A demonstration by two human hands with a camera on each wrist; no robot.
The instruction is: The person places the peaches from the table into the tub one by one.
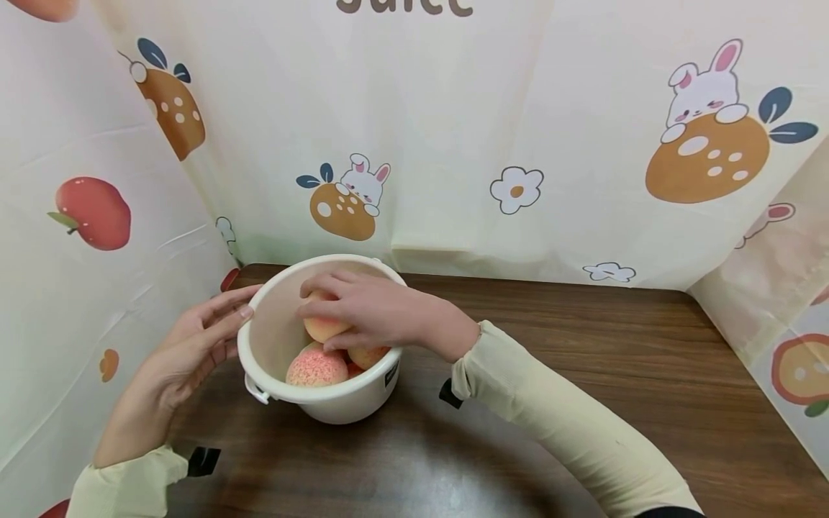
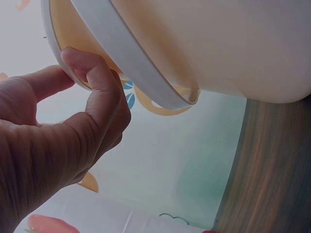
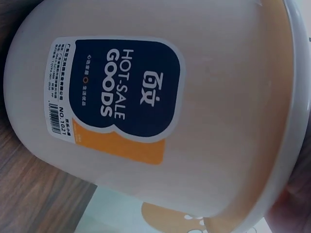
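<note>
A white plastic bucket (image 1: 346, 411) stands on the brown table with several peaches inside. My left hand (image 1: 194, 338) holds its left rim, and in the left wrist view the hand (image 2: 82, 116) has thumb and fingers pinching that edge beside the bucket's curved white handle (image 2: 141, 63). My right hand (image 1: 372, 309) reaches in over the right rim, fingers curled round a yellowish peach (image 1: 322, 329). Below that lies a pink speckled peach (image 1: 317, 367), with another peach (image 1: 369, 357) to its right, partly hidden by the hand. In the right wrist view, the bucket's wall blocks the peaches.
A dark blue and orange label (image 3: 129, 87) is stuck on the bucket's outside. The wood-grain table (image 1: 550, 360) stretches away to the right. A white printed cloth (image 1: 447, 129) hangs along the back and sides, close behind the bucket.
</note>
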